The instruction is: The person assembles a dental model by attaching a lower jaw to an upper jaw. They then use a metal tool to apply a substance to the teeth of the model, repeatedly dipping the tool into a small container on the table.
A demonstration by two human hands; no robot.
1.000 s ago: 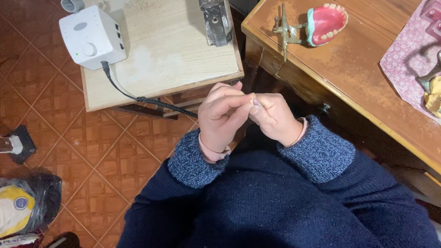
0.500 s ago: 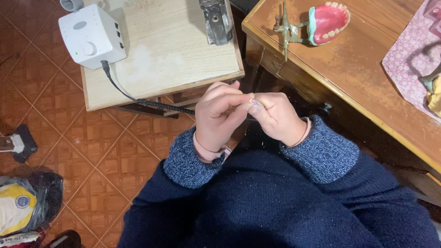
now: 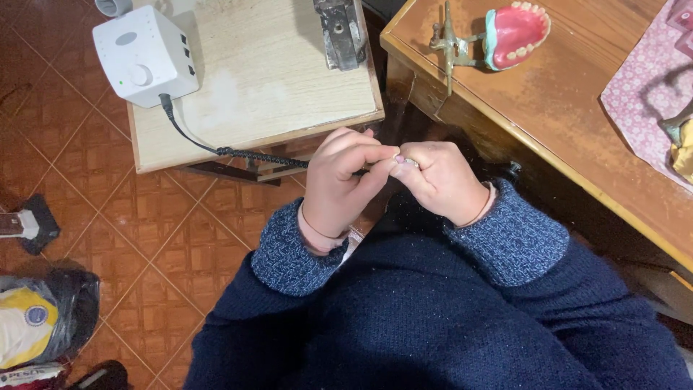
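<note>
Two hands meet in front of the person's body, over the gap between the two counters. The left hand (image 3: 346, 184) is curled, and its thumb and forefinger pinch toward the right one. The right hand (image 3: 437, 180) is also curled, and its fingertips press on a small shiny object (image 3: 408, 163), too small to tell what it is. A thin dark handpiece (image 3: 339, 170) seems to pass under the left hand, but its grip is hidden. A black coiled cable (image 3: 245, 154) runs from there, along the near edge of the light wooden counter (image 3: 289, 87), to a white control box (image 3: 144, 54) at its far left corner. On the brown counter (image 3: 577, 144) at the right, near its far edge, stands a pink dental model (image 3: 514, 32) on a metal frame.
</note>
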